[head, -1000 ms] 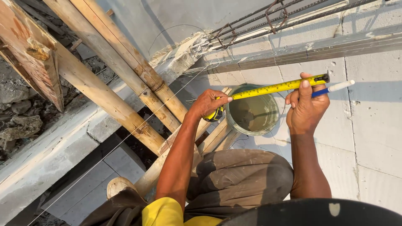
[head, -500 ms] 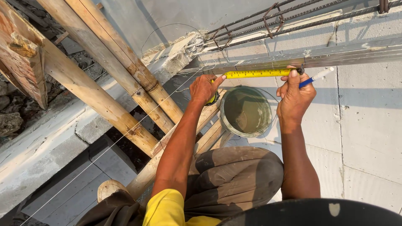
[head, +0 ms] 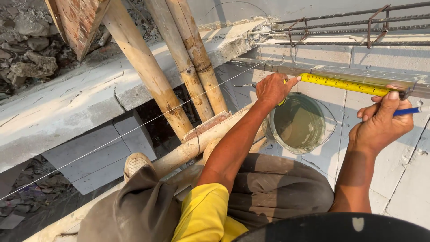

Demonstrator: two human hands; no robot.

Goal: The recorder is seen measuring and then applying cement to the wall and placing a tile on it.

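My left hand (head: 274, 88) grips the case of a yellow tape measure, its index finger pressing the tape (head: 345, 84) against a grey metal strip (head: 340, 71) on top of the white block wall. My right hand (head: 380, 121) pins the tape's far end with its thumb and holds a blue pen (head: 410, 110) between its fingers. The tape lies stretched level between both hands, along the strip.
A plastic bucket (head: 299, 123) of murky water stands below the tape. Bamboo scaffold poles (head: 179, 67) rise at the left, crossed by a taut white string (head: 134, 127). Rebar with stirrups (head: 349, 24) runs above the wall. My knees and shoe (head: 134, 163) rest on the poles.
Both hands lifted the tape from above the bucket up onto the metal strip. The view moved closer to the wall.
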